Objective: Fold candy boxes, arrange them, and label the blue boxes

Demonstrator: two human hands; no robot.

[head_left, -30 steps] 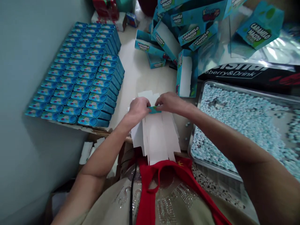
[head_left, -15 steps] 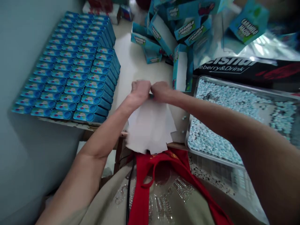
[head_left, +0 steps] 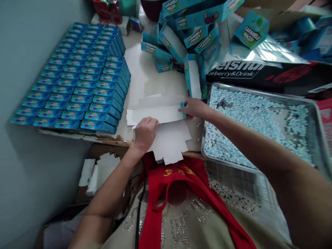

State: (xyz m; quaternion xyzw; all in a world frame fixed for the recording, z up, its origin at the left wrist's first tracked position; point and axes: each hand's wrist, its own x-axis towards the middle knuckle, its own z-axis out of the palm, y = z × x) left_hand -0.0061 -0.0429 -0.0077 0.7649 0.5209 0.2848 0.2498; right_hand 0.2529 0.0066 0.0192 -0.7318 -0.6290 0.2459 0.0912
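Note:
A partly folded carton (head_left: 166, 113), white inside with a blue flap at its right end, lies crosswise near the table's front edge. My left hand (head_left: 146, 133) is closed on its near edge, with the thumb side toward the carton. At the right end, my right hand (head_left: 193, 106) pinches the blue flap between thumb and fingers. Beneath the carton lie flat white carton blanks (head_left: 171, 141), jutting past the table edge toward the red apron (head_left: 155, 190).
Rows of small blue boxes (head_left: 70, 90) stand at the left. Opened blue "Caramelo Macizo" cartons (head_left: 194, 74) pile up at the back. On the right sits a metal tray (head_left: 206, 138) of pale blue candies (head_left: 241, 121). White blanks (head_left: 103, 169) lie below the table.
Both hands were together over the white sheets. Now they are apart, left hand nearer me and right hand farther right, with a carton turned crosswise and partly folded between them.

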